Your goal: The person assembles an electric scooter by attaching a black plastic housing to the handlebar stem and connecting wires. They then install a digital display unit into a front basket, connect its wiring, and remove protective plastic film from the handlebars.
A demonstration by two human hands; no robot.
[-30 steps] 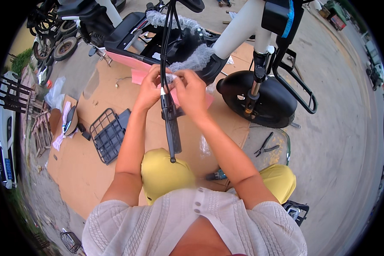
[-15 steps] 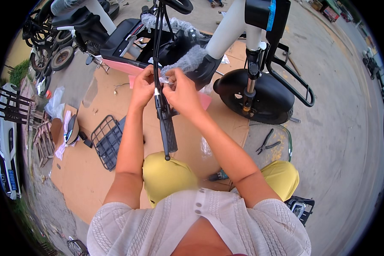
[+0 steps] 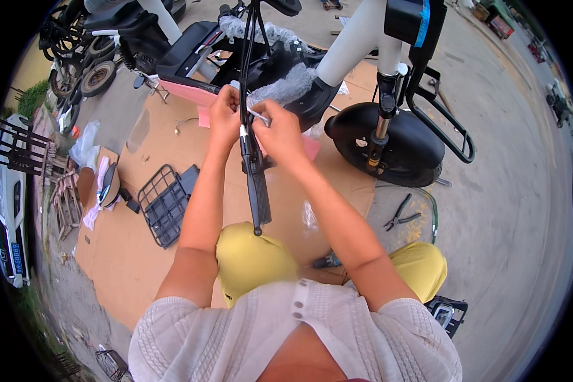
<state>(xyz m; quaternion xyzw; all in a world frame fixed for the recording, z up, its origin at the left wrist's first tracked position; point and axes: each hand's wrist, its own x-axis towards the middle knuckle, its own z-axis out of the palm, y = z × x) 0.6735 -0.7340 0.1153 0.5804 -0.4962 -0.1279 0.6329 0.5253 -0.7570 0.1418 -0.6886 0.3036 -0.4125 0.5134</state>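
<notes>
My left hand (image 3: 224,116) is closed in a pinch at the left side of the black cables (image 3: 244,70). What sits between its fingertips is hidden. On the other side of the cables, my right hand (image 3: 278,132) grips a thin white strip (image 3: 257,115), which runs toward the cables. Just below both hands hangs the handlebar end, with its black brake lever (image 3: 254,205) and rubber grip (image 3: 264,207) pointing toward me. Behind the fingers, clear bubble wrap (image 3: 290,86) covers part of the black and white bike frame (image 3: 353,44).
Flat cardboard (image 3: 134,261) covers the ground under the bike. A black wire rack (image 3: 165,207) lies to the left, pliers (image 3: 401,213) to the right, beside the front wheel (image 3: 388,145). A power tool (image 3: 326,261) rests near my knee (image 3: 251,254).
The view has shifted slightly, so the bike sits a little further right. My right hand has drawn back from the cables, and the white strip now shows stretched from its fingers.
</notes>
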